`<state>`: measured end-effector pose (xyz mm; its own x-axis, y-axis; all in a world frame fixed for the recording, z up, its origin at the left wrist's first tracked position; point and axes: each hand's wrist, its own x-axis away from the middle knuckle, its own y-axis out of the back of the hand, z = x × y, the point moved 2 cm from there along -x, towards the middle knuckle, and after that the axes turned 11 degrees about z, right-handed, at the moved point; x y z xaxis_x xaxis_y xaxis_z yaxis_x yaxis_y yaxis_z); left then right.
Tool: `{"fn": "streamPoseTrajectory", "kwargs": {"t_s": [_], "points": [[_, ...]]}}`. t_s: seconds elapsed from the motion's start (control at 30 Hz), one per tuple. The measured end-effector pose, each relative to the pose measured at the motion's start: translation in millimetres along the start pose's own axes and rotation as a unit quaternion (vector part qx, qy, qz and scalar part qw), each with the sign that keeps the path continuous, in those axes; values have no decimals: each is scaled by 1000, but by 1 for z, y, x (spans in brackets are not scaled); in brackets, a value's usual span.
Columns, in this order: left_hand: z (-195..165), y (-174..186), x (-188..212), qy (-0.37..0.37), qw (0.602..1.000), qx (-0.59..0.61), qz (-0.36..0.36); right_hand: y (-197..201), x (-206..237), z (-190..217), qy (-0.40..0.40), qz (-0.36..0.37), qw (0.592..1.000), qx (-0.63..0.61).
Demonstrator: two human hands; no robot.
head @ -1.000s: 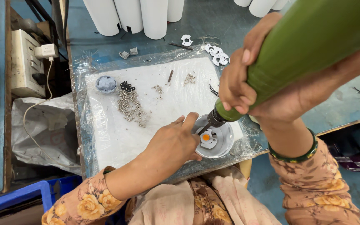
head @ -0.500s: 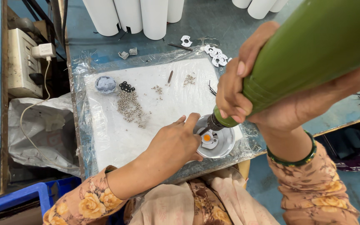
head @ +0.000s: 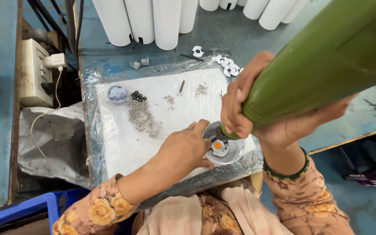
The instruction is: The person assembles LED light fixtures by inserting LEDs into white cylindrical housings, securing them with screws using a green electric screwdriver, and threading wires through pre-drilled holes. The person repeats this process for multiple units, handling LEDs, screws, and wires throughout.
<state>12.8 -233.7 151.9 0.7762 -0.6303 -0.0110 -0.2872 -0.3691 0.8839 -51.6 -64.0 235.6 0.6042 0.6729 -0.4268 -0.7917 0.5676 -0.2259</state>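
Green powered driver (head: 327,65): the largest item in view, a long, thick-bodied tool slanting down from the upper right, its tip lowered into the round metal housing (head: 236,152) at the near edge of the white work pad (head: 122,143). The body looks rigid and fairly heavy for one hand, with a smooth casing that could slip; the sound place to hold it is low on the barrel near the nose, where the tip can be steered.

Right hand (head: 257,113): its grip is clamped on the driver's lower end, fingers (head: 236,111) wrapped round the front and the palm behind. No gap shows between hand and casing.

Left hand (head: 183,150): laid on the pad, its grip is partly closed, with fingertips pressed against the housing's left rim to brace it. It holds nothing else.

Round metal housing: a shallow, shiny dish, stiff and light, likely to slide on the plastic film unless pinned at the rim. Inside sits a small white plate with an orange-yellow chip (head: 218,146); that part looks fragile and is best left untouched.

Smaller items: a heap of small screws (head: 141,115), a cluster of black washers (head: 137,96) and a small round cup (head: 117,93) lie well apart from the hands on the far left of the pad. White tubes (head: 153,21) stand on the tabletop (head: 214,37) beyond, with white clips (head: 227,63) near them.
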Motion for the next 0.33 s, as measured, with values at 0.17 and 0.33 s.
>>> {"fn": "streamPoseTrajectory", "kwargs": {"t_s": [0.17,0.33], "points": [[0,-13,20,-32,992,72,-97,-10,-5,8,-3,45,998,-49],[18,-28,14,-54,980,101,-163,4,-11,-8,4,30,997,-78]]}}
